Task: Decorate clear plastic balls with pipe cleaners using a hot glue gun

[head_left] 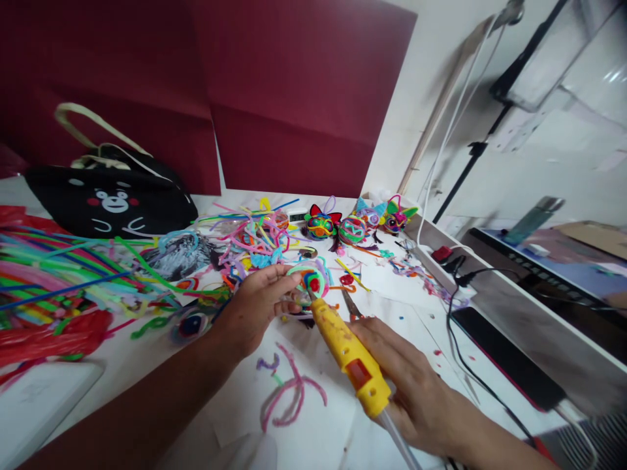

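My left hand (267, 301) is closed on a round craft ornament (322, 273) wound with pale green, blue and red pipe cleaner. In my right hand (406, 372) is a yellow hot glue gun (345, 349), a clear glue stick (399, 440) poking from its back end. The gun's nozzle points at the ornament's red and blue middle; whether they touch I cannot tell. Just beyond the gun, the blades of scissors (351, 304) lie on the white paper. Pink pipe cleaner pieces (294, 391) rest on the paper below my hands.
Bundles of coloured pipe cleaners (53, 274) cover the left side near a black bag (117, 196). Several finished-looking face ornaments (323, 225) stand at the back. A black phone (507, 356) lies at right beside cables. A white box (49, 398) sits at the lower left.
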Available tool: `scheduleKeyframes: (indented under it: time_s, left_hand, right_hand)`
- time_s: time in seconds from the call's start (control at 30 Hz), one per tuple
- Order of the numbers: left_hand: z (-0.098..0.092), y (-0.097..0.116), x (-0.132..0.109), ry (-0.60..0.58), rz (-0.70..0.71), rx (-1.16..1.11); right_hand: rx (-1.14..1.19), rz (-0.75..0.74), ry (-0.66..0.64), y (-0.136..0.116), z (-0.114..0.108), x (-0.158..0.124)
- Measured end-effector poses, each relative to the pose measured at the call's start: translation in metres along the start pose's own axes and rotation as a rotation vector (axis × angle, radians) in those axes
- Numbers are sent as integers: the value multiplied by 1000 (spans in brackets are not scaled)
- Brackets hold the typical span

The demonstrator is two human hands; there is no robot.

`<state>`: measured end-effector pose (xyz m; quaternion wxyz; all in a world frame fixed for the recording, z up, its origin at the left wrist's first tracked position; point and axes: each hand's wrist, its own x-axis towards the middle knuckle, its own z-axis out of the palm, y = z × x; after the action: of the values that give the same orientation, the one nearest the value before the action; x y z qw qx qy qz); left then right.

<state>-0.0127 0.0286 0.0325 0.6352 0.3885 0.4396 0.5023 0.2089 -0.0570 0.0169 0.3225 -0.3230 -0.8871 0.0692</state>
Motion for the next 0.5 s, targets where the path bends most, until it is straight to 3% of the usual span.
scheduleKeyframes:
  time_s: [0.5]
  left_hand:
    - [2, 1, -3, -1, -7, 3]
  right_hand:
    - [-23, -6, -2, 0, 5, 6]
